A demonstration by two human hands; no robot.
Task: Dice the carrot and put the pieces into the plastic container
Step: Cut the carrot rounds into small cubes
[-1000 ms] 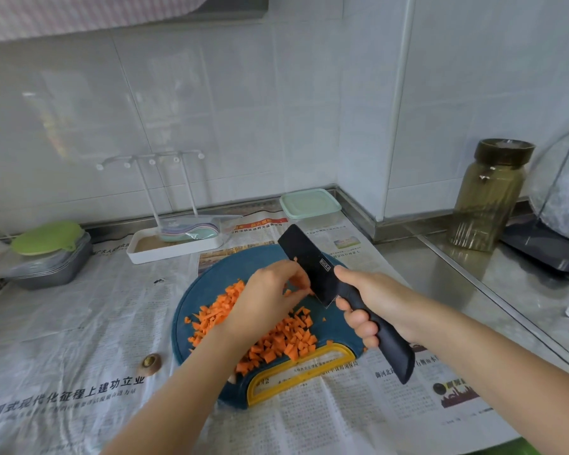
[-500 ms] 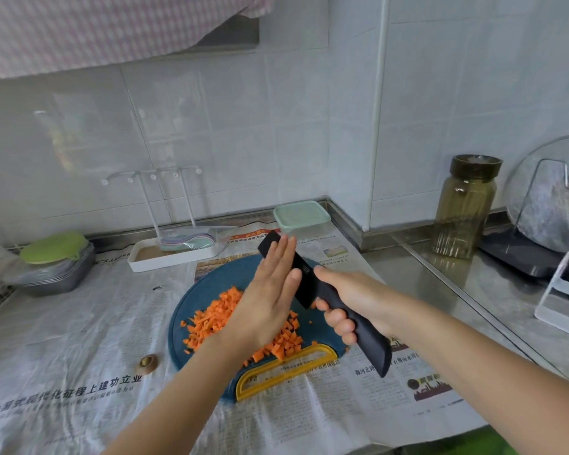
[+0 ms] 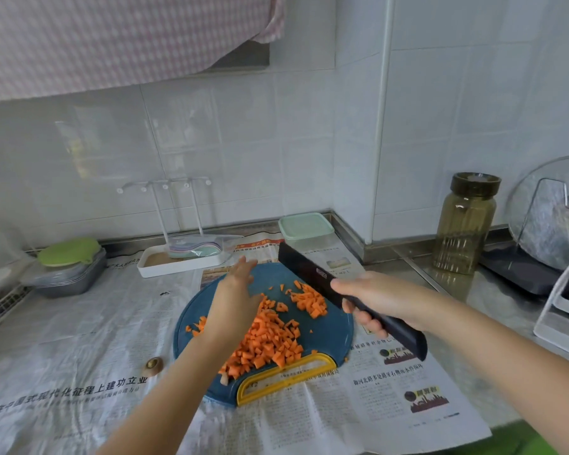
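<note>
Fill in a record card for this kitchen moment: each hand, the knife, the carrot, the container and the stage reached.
left hand: open, fingers straight, over the cutting board
right hand: grips the knife by its handle
carrot pieces: diced, heaped on the board
plastic container: behind the board, green lid on
stage: pieces not yet in the container
</note>
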